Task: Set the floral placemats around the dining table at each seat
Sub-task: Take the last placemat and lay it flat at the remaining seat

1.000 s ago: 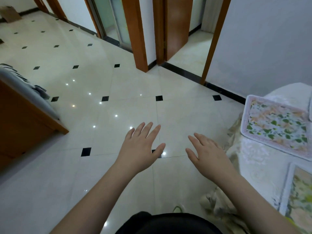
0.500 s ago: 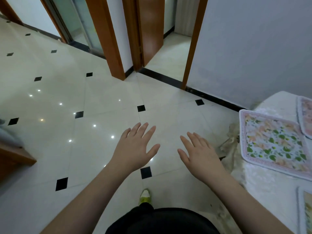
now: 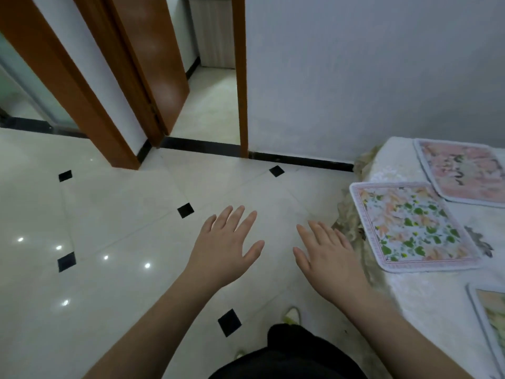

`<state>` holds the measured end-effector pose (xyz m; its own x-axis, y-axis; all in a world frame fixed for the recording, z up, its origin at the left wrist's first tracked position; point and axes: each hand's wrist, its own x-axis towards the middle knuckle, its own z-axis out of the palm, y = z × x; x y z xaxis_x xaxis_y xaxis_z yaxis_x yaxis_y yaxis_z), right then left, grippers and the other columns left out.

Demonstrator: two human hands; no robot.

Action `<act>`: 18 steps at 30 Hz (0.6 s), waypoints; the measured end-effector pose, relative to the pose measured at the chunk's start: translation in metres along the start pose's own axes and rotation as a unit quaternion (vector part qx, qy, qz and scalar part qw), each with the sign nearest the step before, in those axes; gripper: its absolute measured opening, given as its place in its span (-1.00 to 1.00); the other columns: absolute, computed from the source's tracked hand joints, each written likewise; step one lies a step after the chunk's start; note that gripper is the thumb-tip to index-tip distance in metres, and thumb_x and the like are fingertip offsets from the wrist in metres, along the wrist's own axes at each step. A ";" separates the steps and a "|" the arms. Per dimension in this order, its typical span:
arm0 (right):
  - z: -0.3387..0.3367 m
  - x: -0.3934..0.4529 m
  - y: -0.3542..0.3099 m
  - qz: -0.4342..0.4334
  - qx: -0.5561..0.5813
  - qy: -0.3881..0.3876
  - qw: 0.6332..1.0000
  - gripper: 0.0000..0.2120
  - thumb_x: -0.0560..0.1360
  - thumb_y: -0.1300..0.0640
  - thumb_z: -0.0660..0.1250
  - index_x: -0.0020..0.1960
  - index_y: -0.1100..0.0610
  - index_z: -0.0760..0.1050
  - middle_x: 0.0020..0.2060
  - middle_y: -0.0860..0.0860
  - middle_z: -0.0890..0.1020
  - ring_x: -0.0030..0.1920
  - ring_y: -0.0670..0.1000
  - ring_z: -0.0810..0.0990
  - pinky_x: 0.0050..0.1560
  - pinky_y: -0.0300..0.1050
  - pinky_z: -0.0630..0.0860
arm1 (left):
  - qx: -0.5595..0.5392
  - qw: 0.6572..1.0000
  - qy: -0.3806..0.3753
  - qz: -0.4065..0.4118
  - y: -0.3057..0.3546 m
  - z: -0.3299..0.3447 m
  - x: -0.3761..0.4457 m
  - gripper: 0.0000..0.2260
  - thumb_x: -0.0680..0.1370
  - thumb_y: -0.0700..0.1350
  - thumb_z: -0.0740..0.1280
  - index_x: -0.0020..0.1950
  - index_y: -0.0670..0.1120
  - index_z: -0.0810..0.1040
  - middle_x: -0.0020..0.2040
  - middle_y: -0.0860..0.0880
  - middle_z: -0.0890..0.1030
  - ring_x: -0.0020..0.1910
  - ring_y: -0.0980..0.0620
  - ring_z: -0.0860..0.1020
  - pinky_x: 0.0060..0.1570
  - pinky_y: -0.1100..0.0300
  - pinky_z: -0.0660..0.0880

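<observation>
Head view: both hands are hanging over the tiled floor (image 3: 114,214), palms down, holding nothing. Left hand (image 3: 224,247) is sitting at frame centre with fingers straight and slightly fanned, thumb out to its right. Right hand (image 3: 328,255) is sitting just beside it, fingers straight and loosely together, pointing up-left, away from the table.

Dining table (image 3: 426,302), under a pale cloth, is lying to the right of both hands. Near its left edge a green-leaf floral placemat (image 3: 410,225) is lying flat, long axis running away from the person and tilted a little, its near-left corner close to the right hand's knuckles but apart from them. Behind it, toward the far edge, a pink placemat (image 3: 461,173) is lying flat, apart from the first. A third placemat (image 3: 489,324) is showing only partly at the frame's right edge, nearer the person.

Judgement: the right hand is the nearer one to every mat; any reach is going rightward across the left edge. Three mats appear laid; whether seats remain is not visible.
</observation>
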<state>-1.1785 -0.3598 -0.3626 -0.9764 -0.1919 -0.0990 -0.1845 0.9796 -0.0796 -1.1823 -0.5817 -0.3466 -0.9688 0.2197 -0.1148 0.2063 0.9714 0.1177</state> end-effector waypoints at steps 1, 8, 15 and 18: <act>0.000 0.007 0.007 0.011 0.000 0.001 1.000 -0.45 0.53 -0.15 0.02 0.32 0.10 0.52 0.24 0.15 0.59 0.24 0.16 0.57 0.23 0.15 0.47 | 0.002 1.000 -0.002 0.014 0.004 0.000 0.015 -0.28 0.47 0.34 -0.32 0.61 0.13 -0.06 0.62 0.03 0.03 0.60 0.00 -0.05 0.53 -0.01 -0.06; 0.010 0.060 0.080 0.083 0.029 0.016 0.996 -0.44 0.55 -0.15 -0.02 0.31 0.13 0.53 0.24 0.15 0.59 0.25 0.16 0.57 0.24 0.15 0.46 | 0.020 0.996 -0.018 0.083 0.045 0.001 0.122 -0.35 0.54 0.32 -0.22 0.60 0.12 -0.04 0.62 0.01 0.04 0.60 -0.01 -0.04 0.52 -0.02 -0.08; -0.001 0.098 0.145 0.159 0.050 0.028 0.986 -0.46 0.51 -0.13 0.05 0.29 0.12 0.55 0.20 0.15 0.62 0.21 0.15 0.59 0.21 0.15 0.49 | 0.041 0.985 -0.051 0.162 0.112 -0.002 0.217 -0.29 0.47 0.33 -0.32 0.60 0.12 -0.11 0.63 0.02 -0.04 0.60 0.00 -0.11 0.54 -0.02 -0.11; -0.002 0.110 0.165 0.182 0.062 0.011 0.981 -0.47 0.50 -0.13 0.06 0.26 0.12 0.57 0.19 0.15 0.62 0.20 0.14 0.60 0.20 0.15 0.50 | 0.050 0.979 -0.047 0.191 0.132 0.000 0.248 -0.34 0.52 0.30 -0.25 0.61 0.11 -0.09 0.63 0.01 -0.02 0.60 0.00 -0.08 0.52 0.01 -0.13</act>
<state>-1.3167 -0.2187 -0.3847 -0.9777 0.1712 -0.1219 0.1899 0.9682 -0.1631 -1.3958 -0.3992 -0.3598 -0.8025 0.5714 -0.1719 0.5682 0.8197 0.0723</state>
